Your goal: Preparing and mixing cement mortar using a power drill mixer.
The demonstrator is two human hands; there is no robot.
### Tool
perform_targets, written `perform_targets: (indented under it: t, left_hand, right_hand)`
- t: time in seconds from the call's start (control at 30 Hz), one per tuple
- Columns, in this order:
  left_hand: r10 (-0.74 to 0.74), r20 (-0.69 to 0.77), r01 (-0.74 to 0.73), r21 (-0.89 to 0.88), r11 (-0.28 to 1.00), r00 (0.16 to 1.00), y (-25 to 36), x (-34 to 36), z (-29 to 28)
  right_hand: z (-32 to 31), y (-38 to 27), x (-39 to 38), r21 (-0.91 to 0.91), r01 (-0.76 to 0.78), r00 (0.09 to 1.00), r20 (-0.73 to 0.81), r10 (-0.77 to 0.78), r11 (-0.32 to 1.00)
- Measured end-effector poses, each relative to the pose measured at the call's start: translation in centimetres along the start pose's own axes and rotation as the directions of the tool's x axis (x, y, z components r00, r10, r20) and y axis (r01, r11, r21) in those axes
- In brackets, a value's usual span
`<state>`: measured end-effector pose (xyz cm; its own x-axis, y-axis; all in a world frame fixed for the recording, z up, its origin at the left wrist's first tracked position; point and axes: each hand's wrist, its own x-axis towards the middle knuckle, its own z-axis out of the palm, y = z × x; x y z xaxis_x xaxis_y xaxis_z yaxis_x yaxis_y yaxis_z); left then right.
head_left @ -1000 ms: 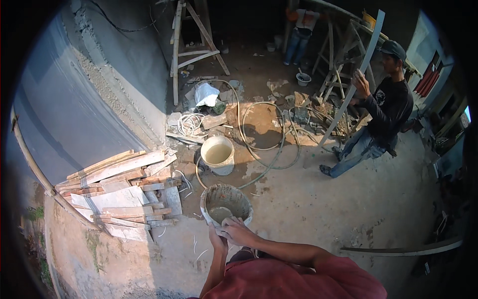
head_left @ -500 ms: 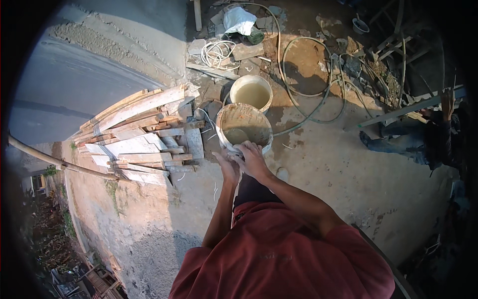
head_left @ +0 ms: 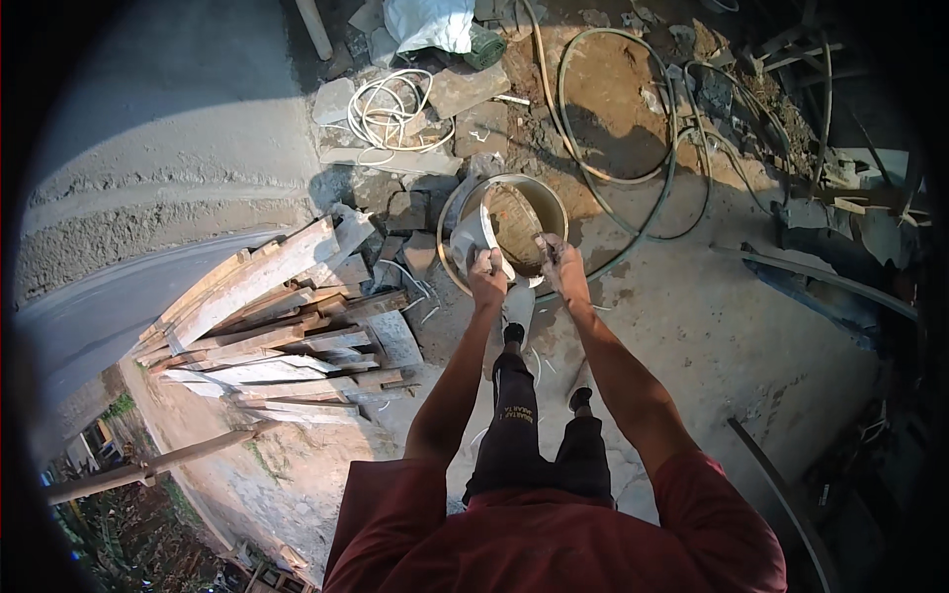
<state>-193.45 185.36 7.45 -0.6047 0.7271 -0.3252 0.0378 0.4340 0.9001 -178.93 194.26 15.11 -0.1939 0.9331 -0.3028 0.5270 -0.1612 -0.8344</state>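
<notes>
My left hand (head_left: 487,277) and my right hand (head_left: 561,262) grip the rim of a mud-stained pale bucket (head_left: 514,229), fingers closed round it on opposite sides. It is tipped over inside or over the mouth of a larger white bucket (head_left: 556,198); how far in, I cannot tell, and the larger bucket's contents are mostly hidden. A green and tan hose (head_left: 670,119) loops on the ground just behind. My legs and feet show below my hands, in front of the buckets.
Wooden offcuts (head_left: 257,326) are piled left, with a long pole (head_left: 188,460). Beyond lie coiled white cable (head_left: 386,114), rubble (head_left: 465,89) and a white sack (head_left: 425,20). A long strip (head_left: 830,277) crosses at right over a blue shape; timber scraps (head_left: 820,89) stand at upper right.
My hands have moved forward with the bucket, from near my body onto the white bucket, and tipped it. My view has swung down; the co-worker at right is barely discernible now.
</notes>
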Motion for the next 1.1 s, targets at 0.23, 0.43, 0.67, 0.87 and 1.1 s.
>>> perform_targets:
  t: [0.23,0.43,0.67,0.87,1.1]
  left_hand:
    - [0.313,0.033,-0.294,0.445,0.846,0.949,-2.2,5.8,6.4]
    - [0.243,0.122,-0.272,0.479,0.835,0.962,-6.6,8.3,9.3]
    - [0.321,0.064,-0.318,0.420,0.850,0.945,-11.5,10.1,10.6]
    - [-0.129,0.269,-0.149,0.803,0.577,0.954,-16.9,13.1,4.3]
    - [-0.375,-0.081,0.303,0.755,0.582,0.923,-12.7,11.3,-1.8]
  right_hand:
    - [2.5,8.6,6.4,0.148,-0.074,0.997,0.032,0.070,0.986]
    - [6.8,16.2,9.3,0.243,0.016,1.000,-0.029,-0.009,0.970]
    - [7.9,20.5,11.5,0.186,-0.126,0.991,0.059,0.117,0.974]
    - [8.0,19.4,9.3,0.744,-0.239,0.968,0.234,0.091,0.624]
    - [10.8,12.1,5.8,0.536,-0.283,0.934,0.343,0.100,0.796]
